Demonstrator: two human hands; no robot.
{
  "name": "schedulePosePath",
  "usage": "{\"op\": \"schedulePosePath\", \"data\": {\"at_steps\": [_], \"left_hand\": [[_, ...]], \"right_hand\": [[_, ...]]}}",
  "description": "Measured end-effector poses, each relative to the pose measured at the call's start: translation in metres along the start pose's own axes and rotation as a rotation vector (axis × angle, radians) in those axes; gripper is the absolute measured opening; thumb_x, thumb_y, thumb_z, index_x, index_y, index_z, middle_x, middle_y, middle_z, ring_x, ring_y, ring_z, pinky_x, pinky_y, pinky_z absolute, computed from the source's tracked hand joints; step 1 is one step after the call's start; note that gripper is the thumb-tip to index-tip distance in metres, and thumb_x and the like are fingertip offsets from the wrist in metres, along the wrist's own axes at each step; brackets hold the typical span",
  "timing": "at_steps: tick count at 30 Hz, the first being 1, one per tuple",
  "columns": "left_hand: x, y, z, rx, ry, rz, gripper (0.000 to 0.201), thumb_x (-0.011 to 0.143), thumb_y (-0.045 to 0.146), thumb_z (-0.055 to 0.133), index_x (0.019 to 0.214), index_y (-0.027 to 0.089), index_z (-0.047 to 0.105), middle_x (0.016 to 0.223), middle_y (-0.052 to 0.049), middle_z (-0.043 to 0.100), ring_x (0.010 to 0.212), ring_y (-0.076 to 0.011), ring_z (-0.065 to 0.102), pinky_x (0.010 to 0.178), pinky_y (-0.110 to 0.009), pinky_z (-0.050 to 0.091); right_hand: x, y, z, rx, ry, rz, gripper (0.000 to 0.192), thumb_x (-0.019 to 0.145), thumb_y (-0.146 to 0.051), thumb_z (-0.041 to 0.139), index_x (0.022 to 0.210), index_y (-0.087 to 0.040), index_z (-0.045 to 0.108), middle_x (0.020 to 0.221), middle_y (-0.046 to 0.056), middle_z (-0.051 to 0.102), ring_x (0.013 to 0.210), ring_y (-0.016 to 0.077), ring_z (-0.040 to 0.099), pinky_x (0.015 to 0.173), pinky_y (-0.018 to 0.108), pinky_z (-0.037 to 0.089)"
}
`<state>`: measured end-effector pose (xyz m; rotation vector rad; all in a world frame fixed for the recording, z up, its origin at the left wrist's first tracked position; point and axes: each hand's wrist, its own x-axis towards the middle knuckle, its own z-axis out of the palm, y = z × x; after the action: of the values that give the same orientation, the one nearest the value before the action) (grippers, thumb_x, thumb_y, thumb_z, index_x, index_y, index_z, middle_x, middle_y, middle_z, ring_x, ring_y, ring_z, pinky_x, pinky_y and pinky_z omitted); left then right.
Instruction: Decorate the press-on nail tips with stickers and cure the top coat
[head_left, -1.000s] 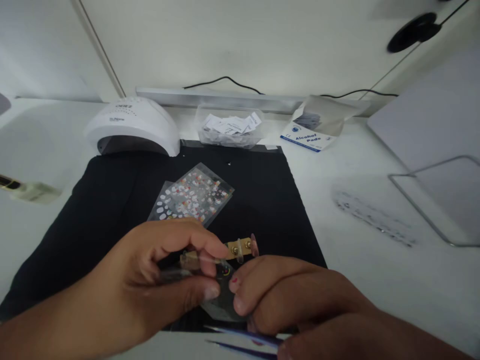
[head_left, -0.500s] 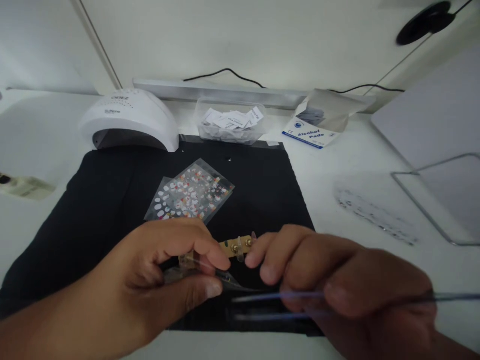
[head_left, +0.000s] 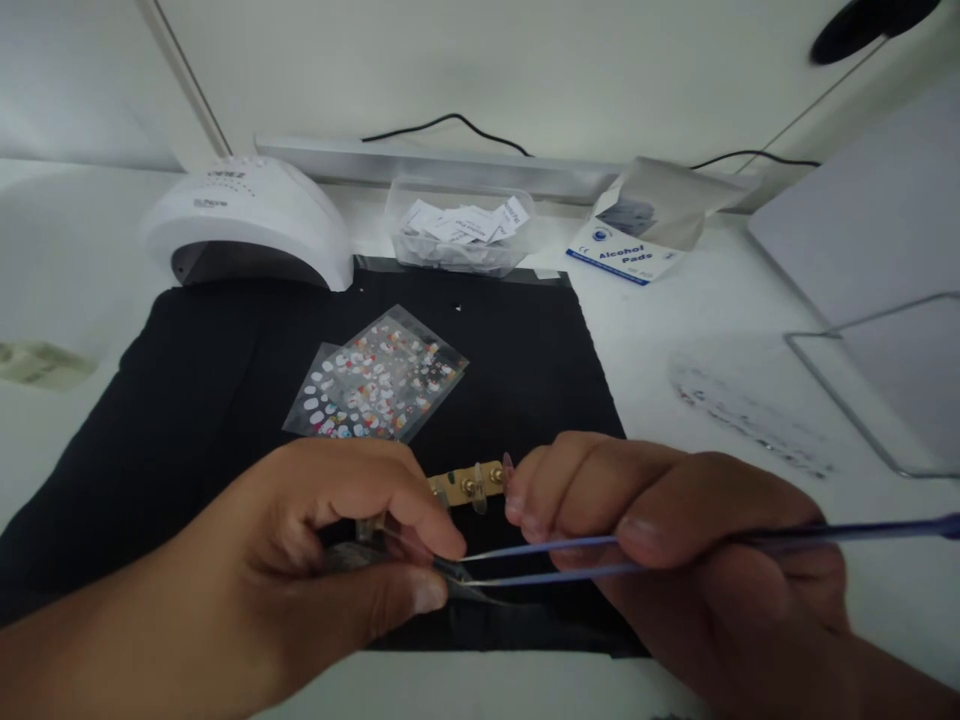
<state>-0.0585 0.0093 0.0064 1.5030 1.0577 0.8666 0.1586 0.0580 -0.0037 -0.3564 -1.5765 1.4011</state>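
Between the thumb and fingers of my left hand [head_left: 330,540] is a thin, clear plastic sheet [head_left: 480,592], bent and mostly hidden. My right hand [head_left: 675,530] grips blue tweezers [head_left: 577,545] whose two tips are apart, right at the sheet beside my left fingertips. Behind the hands lies a gold nail-tip stand [head_left: 450,484] with round pegs, partly covered by my left fingers. Clear nail tips [head_left: 480,490] stand on it, one close to my right fingertips. Farther back, overlapping clear sheets of nail stickers [head_left: 390,372] lie on a black mat [head_left: 525,350].
A white nail lamp [head_left: 255,215] stands at the back left. Beside it are a clear plastic box [head_left: 457,255] of white packets and an open alcohol pads box [head_left: 622,262]. At right are a wire stand [head_left: 840,380] and small items in clear plastic [head_left: 750,415]. A pale bottle [head_left: 45,366] is far left.
The tweezers have come up to the plastic sheet, with their tips now at my left fingertips. My right hand has turned slightly. The whole view has shifted a little.
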Motion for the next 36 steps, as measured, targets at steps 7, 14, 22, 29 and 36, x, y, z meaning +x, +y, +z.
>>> {"op": "schedulePosePath", "data": {"at_steps": [7, 14, 22, 29, 36], "left_hand": [[-0.0015, -0.0014, -0.0005, 0.0, -0.014, 0.019, 0.012, 0.083, 0.013, 0.07, 0.083, 0.025, 0.07, 0.071, 0.004, 0.064, 0.059, -0.0078, 0.058, 0.052, -0.013, 0.047], [-0.0017, -0.0009, 0.0002, -0.015, -0.04, 0.003, 0.012, 0.084, 0.013, 0.069, 0.083, 0.025, 0.069, 0.071, 0.004, 0.063, 0.059, -0.0072, 0.058, 0.053, -0.012, 0.048], [-0.0033, -0.0024, 0.0009, -0.037, -0.035, -0.001, 0.011, 0.083, 0.014, 0.07, 0.084, 0.025, 0.07, 0.073, 0.005, 0.064, 0.061, -0.0067, 0.058, 0.056, -0.012, 0.048], [-0.0018, 0.0013, -0.0003, -0.091, -0.075, -0.091, 0.014, 0.081, 0.01, 0.07, 0.082, 0.024, 0.07, 0.073, 0.006, 0.064, 0.063, -0.0039, 0.057, 0.058, -0.009, 0.046], [-0.0003, 0.0014, -0.0016, -0.109, -0.073, -0.122, 0.013, 0.082, 0.012, 0.07, 0.084, 0.025, 0.07, 0.073, 0.007, 0.065, 0.06, -0.0036, 0.055, 0.054, -0.009, 0.044]], "right_hand": [[0.0008, 0.0004, 0.0005, 0.059, 0.008, 0.018, 0.025, 0.096, -0.035, 0.054, 0.095, -0.021, 0.075, 0.064, 0.005, 0.064, 0.065, 0.0187, 0.062, 0.064, 0.037, 0.056], [-0.0009, 0.0008, 0.0015, 0.068, 0.027, 0.018, 0.023, 0.095, -0.032, 0.056, 0.097, -0.021, 0.076, 0.065, 0.005, 0.065, 0.064, 0.0187, 0.061, 0.063, 0.037, 0.056], [0.0023, 0.0005, 0.0012, 0.075, -0.001, 0.032, 0.026, 0.097, -0.034, 0.053, 0.095, -0.022, 0.076, 0.063, 0.005, 0.064, 0.062, 0.0178, 0.061, 0.062, 0.036, 0.055], [0.0003, 0.0011, 0.0024, 0.095, 0.038, 0.044, 0.025, 0.096, -0.033, 0.056, 0.098, -0.02, 0.077, 0.062, 0.005, 0.064, 0.061, 0.0171, 0.061, 0.062, 0.036, 0.056], [0.0008, 0.0029, 0.002, 0.129, 0.023, 0.059, 0.023, 0.095, -0.032, 0.057, 0.099, -0.021, 0.077, 0.062, 0.005, 0.065, 0.061, 0.0177, 0.061, 0.063, 0.036, 0.055]]}}
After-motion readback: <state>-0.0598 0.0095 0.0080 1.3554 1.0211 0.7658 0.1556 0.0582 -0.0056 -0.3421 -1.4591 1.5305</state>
